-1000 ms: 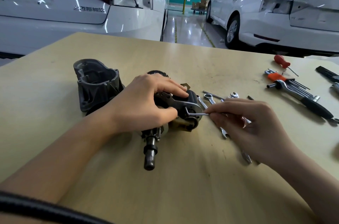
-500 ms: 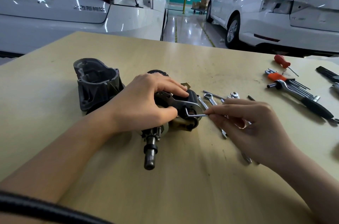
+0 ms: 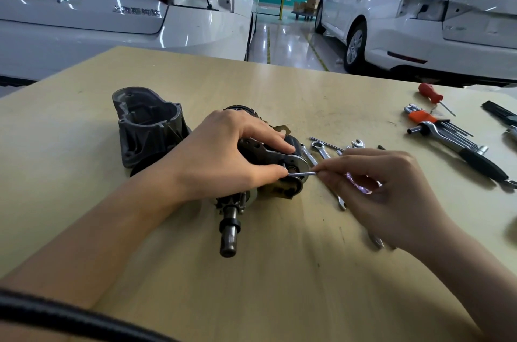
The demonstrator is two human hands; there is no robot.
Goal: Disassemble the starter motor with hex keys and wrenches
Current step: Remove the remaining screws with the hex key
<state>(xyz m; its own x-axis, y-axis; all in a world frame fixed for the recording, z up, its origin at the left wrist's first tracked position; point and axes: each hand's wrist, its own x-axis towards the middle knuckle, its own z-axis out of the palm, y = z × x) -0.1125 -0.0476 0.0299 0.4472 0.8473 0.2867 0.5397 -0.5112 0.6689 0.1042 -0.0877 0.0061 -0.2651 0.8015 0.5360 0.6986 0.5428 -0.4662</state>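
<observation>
The starter motor (image 3: pixel 291 173) lies on the wooden table (image 3: pixel 251 271), its dark shaft (image 3: pixel 229 232) pointing toward me. My left hand (image 3: pixel 223 159) grips the motor body from above, thumb and fingers curled round it. My right hand (image 3: pixel 383 190) pinches the long arm of a small silver hex key (image 3: pixel 300 173). The key's bent short end sits at the motor's end plate, beside my left thumb tip. The removed dark nose housing (image 3: pixel 148 123) stands just left of the motor.
Several silver combination wrenches (image 3: pixel 321 148) lie right of the motor, partly under my right hand. At the far right lie a hex key set with an orange holder (image 3: pixel 422 117), a ratchet handle (image 3: pixel 458 148) and a red screwdriver (image 3: pixel 430 92). Two white cars stand beyond the table.
My right hand has turned the hex key slightly, so its long arm now lies more level. My left hand and the motor have stayed put.
</observation>
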